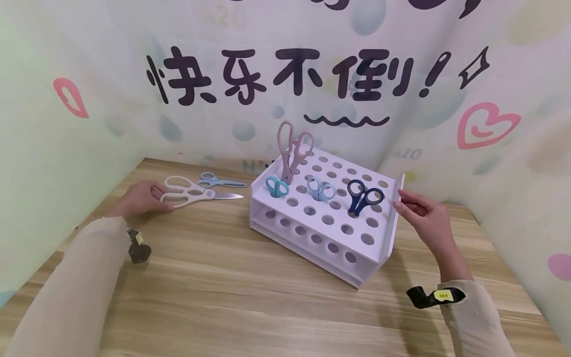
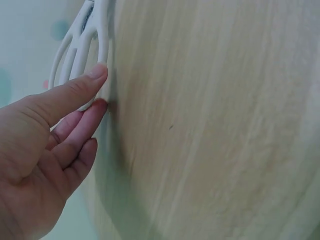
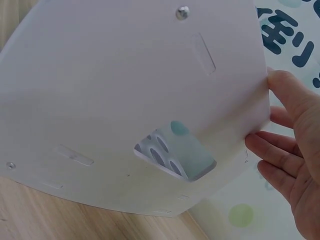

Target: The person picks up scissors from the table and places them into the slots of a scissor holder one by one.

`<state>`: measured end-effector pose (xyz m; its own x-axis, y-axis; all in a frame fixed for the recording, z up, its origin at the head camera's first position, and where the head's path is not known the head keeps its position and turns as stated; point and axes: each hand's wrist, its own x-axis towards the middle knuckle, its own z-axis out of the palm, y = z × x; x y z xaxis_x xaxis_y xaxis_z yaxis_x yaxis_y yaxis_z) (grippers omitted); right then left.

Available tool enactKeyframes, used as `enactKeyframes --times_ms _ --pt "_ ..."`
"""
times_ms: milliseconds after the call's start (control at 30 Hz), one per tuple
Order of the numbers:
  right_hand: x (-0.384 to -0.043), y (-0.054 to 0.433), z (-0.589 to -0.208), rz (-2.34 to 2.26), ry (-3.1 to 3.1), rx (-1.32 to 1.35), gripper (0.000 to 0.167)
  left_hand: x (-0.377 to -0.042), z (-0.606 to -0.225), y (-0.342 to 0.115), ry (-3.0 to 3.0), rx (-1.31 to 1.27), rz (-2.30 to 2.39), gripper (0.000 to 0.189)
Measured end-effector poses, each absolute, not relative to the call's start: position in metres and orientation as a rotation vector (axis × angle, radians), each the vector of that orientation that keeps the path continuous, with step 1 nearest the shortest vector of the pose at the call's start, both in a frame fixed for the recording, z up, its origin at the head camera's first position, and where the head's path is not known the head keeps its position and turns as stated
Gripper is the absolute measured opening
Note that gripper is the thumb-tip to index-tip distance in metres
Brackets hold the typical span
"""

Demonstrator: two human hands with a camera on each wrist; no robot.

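Observation:
My left hand [image 1: 144, 201] pinches a handle loop of the white scissors [image 1: 189, 192] between thumb and fingertips, as the left wrist view shows. The blades point right over the wooden table. My right hand [image 1: 421, 215] holds the edge of the side panel [image 3: 125, 90] of a white rack [image 1: 312, 218] with round holes. Pink scissors [image 1: 290, 156], teal scissors [image 1: 277, 187], light blue scissors [image 1: 321, 189] and dark blue scissors [image 1: 363, 198] stand in the rack with handles up; their blades are mostly hidden.
Another pair of blue scissors [image 1: 220, 181] lies on the table [image 1: 214, 287] just behind the white ones. A printed cloth [image 1: 241, 44] with large black characters hangs directly behind the rack and encloses the table's sides.

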<state>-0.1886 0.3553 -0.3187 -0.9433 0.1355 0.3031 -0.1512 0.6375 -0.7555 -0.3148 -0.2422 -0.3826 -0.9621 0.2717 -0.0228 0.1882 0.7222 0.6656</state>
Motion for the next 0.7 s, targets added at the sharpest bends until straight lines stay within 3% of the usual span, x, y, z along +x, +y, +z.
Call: enactKeyframes --times_ms 700 --pt "-0.189 0.357 -0.320 1.212 -2.511 0.034 0.049 -0.305 -0.353 -0.244 2.727 0.422 1.169 0.050"
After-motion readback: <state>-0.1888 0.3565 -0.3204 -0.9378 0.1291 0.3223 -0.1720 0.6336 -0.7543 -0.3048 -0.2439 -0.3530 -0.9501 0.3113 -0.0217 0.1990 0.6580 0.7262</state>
